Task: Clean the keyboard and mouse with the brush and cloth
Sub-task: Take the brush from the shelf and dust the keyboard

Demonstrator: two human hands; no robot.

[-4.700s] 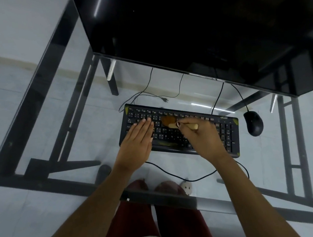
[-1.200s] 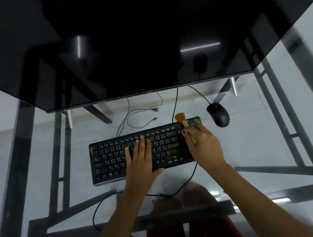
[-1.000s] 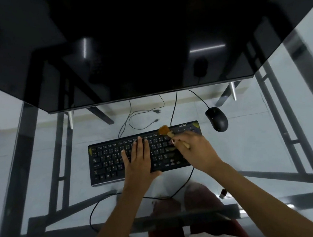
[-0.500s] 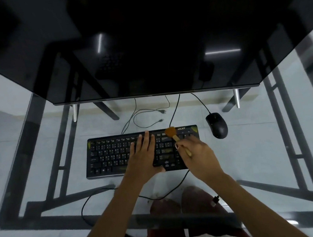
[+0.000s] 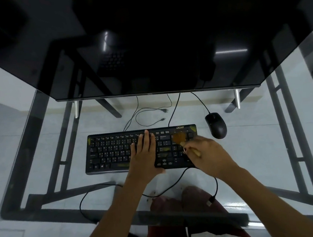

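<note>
Nearest, at six o'clock, dark red trouser legs (image 5: 188, 201) show through the clear glass desk top (image 5: 259, 146), whose black metal frame (image 5: 40, 148) runs beneath it in straight bars. A thin black cable (image 5: 93, 189) loops over the glass and ends in a small plug near five o'clock.

Just beyond, two bare forearms reach toward the centre. The left hand (image 5: 144, 154) lies flat and open, fingers together and straight, pressing on the middle keys of the keyboard (image 5: 113, 153) and gripping nothing. The right hand (image 5: 210, 155) is closed round the pale wooden handle of the brush (image 5: 180, 140); its soft, rounded tuft of tan bristles, blurred, touches the keys at the keyboard's right end.

The keyboard is a flat black plastic slab with low matte keys, lying at the centre of the view, long side across.

At two o'clock from it, just beside its far right corner but apart, sits the mouse (image 5: 216, 125), smooth, black and egg-shaped, its cord running away.

Farthest, at twelve o'clock, a glossy black monitor (image 5: 144, 43) fills the upper view, mirroring a light strip.
</note>
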